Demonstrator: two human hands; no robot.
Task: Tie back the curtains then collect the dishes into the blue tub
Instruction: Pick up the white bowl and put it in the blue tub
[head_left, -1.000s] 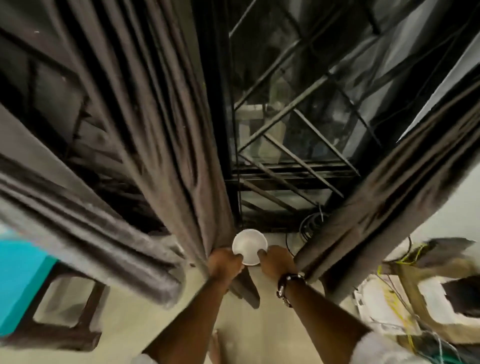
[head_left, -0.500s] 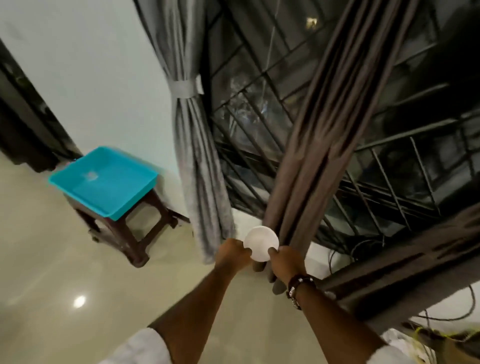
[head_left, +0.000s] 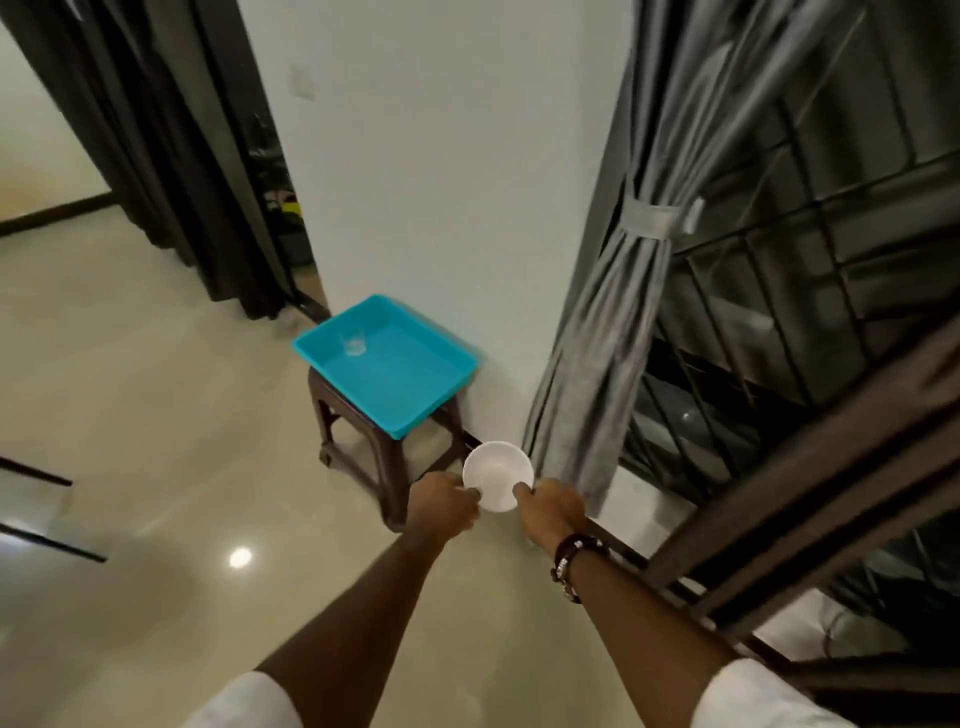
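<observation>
White ceramic bowl, small and round, held between both hands in front of the person, above the glossy cream floor. Left hand grips its left rim, fingers curled; right hand grips the right rim likewise, a beaded bracelet on the wrist. Blue rectangular plastic tub sits on a dark brown plastic stool against the white wall, just beyond the bowl; a clear drinking glass stands inside it. Grey curtain right of the tub, cinched by a grey tie-back band.
</observation>
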